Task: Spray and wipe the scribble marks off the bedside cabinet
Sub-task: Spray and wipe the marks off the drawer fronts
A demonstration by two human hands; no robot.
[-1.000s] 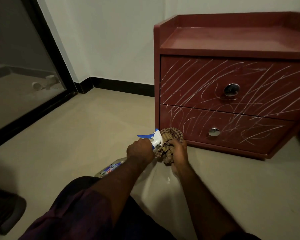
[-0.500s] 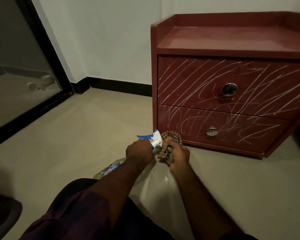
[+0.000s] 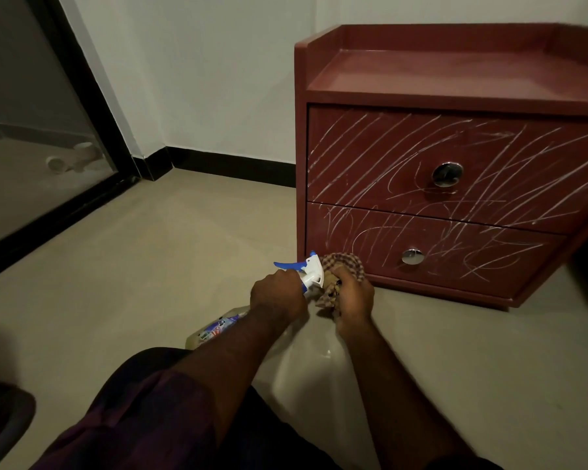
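Maroon wood is filling the right of the view: the cabinet [image 3: 455, 79] is standing on the pale floor [image 3: 150, 249] against the white wall [image 3: 201, 79]. White scribbles [image 3: 364, 154] are crossing both drawer fronts, in long slanting strokes on the upper drawer [image 3: 523, 184] and tighter loops on the lower drawer [image 3: 472, 266]. Each front is carrying one round metal knob, the upper knob [image 3: 447, 174] and the lower knob [image 3: 412, 256].

You are sitting low before the cabinet's left corner; both your forearms are reaching forward over a dark purple garment [image 3: 133, 401].

Your left grip [image 3: 277, 295] is curling round the neck of the bottle [image 3: 311, 273], just under its white spray head. The blue trigger is pointing left, away from the cabinet, and the bottle's body is slanting back toward you beneath your left forearm, its printed label partly showing.

Your right grip [image 3: 353, 300] is clutching the cloth [image 3: 343, 262], a checked rag bunched up. It is bulging above your fingers and hanging below them, and it is sitting right beside the spray head, though you cannot tell whether the two are touching. The cloth is overlapping the lower drawer's bottom left corner in the view; whether it is touching the wood is not clear.

Off to the left, a glass door [image 3: 31, 147] in a black frame is meeting the floor; a black skirting [image 3: 235, 167] is running along the foot of the wall. A dark, blurred object [image 3: 0, 418] is lying at the lower left edge.
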